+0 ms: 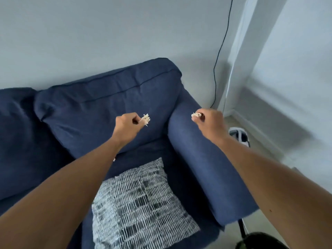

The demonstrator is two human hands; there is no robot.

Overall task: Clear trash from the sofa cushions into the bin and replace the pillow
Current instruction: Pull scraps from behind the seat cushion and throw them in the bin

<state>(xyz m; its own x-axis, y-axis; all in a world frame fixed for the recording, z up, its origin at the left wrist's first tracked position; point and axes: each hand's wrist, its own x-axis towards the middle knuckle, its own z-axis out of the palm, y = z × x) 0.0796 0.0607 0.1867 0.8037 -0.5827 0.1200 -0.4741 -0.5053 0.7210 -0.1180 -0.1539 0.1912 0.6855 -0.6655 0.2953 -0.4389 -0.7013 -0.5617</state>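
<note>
Pale, crumpled scraps of trash sit pinched in both our hands: one scrap (pixel 145 119) in the left hand (pixel 125 125) at mid-frame, another scrap (pixel 196 115) in the right hand (pixel 209 121) over the sofa armrest (pixel 206 168). Both arms reach forward, fists closed, knuckles up. We judge the picking up is under way, with the drop into the bin not yet done; a white-rimmed object (pixel 239 136) at right may be the bin, though we cannot tell. The patterned pillow (pixel 140 203) lies flat on the seat cushion (pixel 154 150) at lower centre, not yet replaced.
</note>
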